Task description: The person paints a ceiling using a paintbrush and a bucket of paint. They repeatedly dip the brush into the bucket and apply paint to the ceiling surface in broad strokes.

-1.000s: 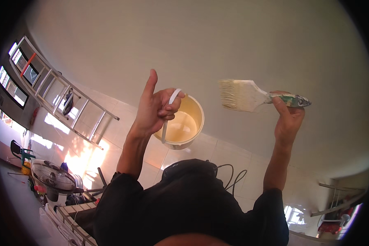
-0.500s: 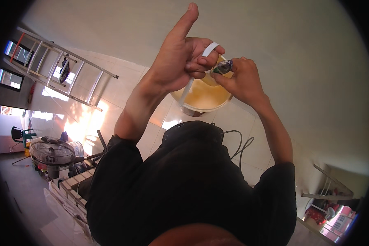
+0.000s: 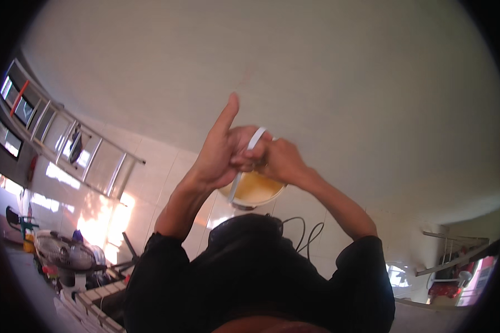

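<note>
A white bucket (image 3: 259, 200) with yellowish contents hangs from a flat white strap handle (image 3: 256, 138). The strap runs over the curled fingers of my left hand (image 3: 228, 156), whose thumb points up and away. Close against those fingers is my right hand (image 3: 283, 161), closed above the bucket's far right rim. What it grips is hidden behind its knuckles now; half a second ago a stained, dark-coloured piece with green on it showed between its fingers. Motion blurs both hands a little.
A pale wall (image 3: 344, 100) rises ahead. To the left an aluminium ladder (image 3: 94, 158) stands on the tiled floor, with a fan (image 3: 64, 252) nearer me. A dark cable (image 3: 311, 238) loops beside my body. Another ladder-like frame (image 3: 453, 250) is far right.
My right hand has come in against my left fingers and turned, covering what it held. In the picture, hands and bucket sit lower and a little further left, as does the surrounding room.
</note>
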Demonstrator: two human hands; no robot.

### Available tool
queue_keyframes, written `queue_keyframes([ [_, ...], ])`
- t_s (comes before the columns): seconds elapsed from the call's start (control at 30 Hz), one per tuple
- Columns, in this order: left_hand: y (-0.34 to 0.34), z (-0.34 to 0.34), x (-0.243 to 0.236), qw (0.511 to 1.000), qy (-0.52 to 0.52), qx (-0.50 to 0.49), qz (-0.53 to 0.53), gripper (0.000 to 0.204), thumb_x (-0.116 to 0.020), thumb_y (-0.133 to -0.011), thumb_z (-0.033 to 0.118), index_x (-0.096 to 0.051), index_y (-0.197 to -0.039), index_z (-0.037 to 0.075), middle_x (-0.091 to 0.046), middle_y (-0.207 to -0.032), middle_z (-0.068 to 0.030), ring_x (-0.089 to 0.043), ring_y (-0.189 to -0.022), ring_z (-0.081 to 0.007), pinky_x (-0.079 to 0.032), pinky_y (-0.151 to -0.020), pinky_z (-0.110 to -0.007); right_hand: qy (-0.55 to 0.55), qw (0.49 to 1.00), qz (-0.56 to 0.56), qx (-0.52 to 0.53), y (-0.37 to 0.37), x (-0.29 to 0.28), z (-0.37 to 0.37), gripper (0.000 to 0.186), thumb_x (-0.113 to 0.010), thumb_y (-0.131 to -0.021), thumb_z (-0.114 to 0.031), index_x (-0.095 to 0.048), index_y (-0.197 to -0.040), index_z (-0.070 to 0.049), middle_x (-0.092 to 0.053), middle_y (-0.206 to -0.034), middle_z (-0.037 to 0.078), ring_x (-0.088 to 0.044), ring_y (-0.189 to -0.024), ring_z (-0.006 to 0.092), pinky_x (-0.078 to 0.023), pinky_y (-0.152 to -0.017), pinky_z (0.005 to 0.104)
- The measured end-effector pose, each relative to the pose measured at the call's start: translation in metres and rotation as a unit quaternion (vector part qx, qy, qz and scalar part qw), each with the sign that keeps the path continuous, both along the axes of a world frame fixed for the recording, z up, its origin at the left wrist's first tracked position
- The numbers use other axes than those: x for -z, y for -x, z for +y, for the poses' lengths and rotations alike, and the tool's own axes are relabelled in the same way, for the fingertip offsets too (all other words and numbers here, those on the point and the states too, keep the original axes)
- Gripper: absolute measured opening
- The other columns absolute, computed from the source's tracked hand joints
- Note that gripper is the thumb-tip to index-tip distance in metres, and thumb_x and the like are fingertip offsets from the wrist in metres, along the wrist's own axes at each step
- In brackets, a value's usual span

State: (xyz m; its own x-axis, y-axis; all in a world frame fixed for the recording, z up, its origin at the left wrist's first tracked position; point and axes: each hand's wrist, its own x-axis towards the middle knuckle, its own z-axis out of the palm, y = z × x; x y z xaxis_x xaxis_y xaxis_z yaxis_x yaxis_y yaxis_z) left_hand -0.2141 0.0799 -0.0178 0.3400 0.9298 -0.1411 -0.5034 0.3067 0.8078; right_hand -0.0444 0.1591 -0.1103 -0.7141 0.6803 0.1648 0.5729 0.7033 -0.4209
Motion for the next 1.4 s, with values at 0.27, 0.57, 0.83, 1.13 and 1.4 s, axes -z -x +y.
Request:
queue_keyframes([
  [0.27,-0.006,0.004,-0.008,0.999,0.007,0.031,-0.033,0.099,-0.023,-0.091,0.088,-0.061,-0.104,-0.003,-0.041,-0.065,0.0042,-0.024,-0.046,-0.003,-0.02,-0.045,-0.019,-0.006,1.0,-0.021,-0.021,-0.016,-0.061,-0.013,0.027,-0.077,-0.073,-0.032,-0.074,-0.075,-0.005,-0.069,-0.075,0.016,-0.068,-0.08,0.037,-0.056,-0.074,0.0463],
  [0.57,-0.01,-0.001,-0.013,0.999,0.014,0.028,-0.009,0.097,-0.02,-0.091,0.087,-0.063,-0.105,0.001,-0.039,-0.066,0.0037,-0.022,-0.047,-0.0043,-0.02,-0.047,-0.02,-0.044,0.999,-0.01,-0.03,-0.028,-0.054,-0.011,0.032,-0.079,-0.073,-0.034,-0.072,-0.079,-0.003,-0.068,-0.08,0.019,-0.067,-0.079,0.039,-0.055,-0.074,0.0479],
  [0.83,-0.009,0.006,-0.009,0.999,0.007,0.026,-0.024,0.098,-0.021,-0.091,0.088,-0.063,-0.104,0.0,-0.039,-0.065,0.0036,-0.022,-0.047,-0.0033,-0.021,-0.047,-0.019,-0.001,0.999,0.043,-0.032,-0.025,-0.043,-0.001,0.034,-0.079,-0.072,-0.03,-0.068,-0.085,-0.001,-0.068,-0.078,0.019,-0.067,-0.078,0.0407,-0.054,-0.073,0.0491],
  [1.13,-0.01,0.001,-0.001,1.0,0.015,-0.019,-0.018,0.098,-0.022,-0.092,0.086,-0.062,-0.11,-0.002,-0.041,-0.067,0.0051,-0.025,-0.049,-0.003,-0.022,-0.046,-0.017,-0.044,0.998,0.029,-0.029,-0.021,-0.034,0.006,0.034,-0.078,-0.073,-0.035,-0.073,-0.084,-0.003,-0.067,-0.079,0.02,-0.066,-0.079,0.04,-0.053,-0.071,0.0503],
  [1.4,-0.016,0.006,-0.001,1.0,-0.006,-0.022,0.011,0.099,-0.021,-0.094,0.084,-0.061,-0.106,-0.005,-0.037,-0.067,0.0052,-0.021,-0.049,-0.0028,-0.019,-0.046,-0.019,-0.039,0.998,0.049,-0.023,-0.03,-0.042,0.011,0.026,-0.078,-0.073,-0.029,-0.073,-0.083,-0.005,-0.064,-0.078,0.016,-0.063,-0.078,0.0354,-0.051,-0.072,0.0469],
])
